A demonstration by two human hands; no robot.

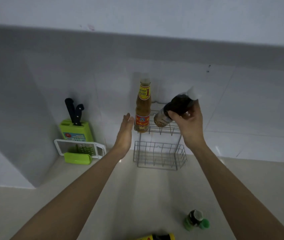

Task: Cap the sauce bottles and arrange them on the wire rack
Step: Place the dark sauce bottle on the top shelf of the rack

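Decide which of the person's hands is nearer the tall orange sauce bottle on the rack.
Left. The left hand hovers open just left of the orange sauce bottle, fingertips close to its label. The right hand grips a dark bottle further off, to its right.

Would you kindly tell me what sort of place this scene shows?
Most likely a home kitchen: a green knife block and a grater sit in the corner, and a wire rack holding a sauce bottle stands against the tiled wall.
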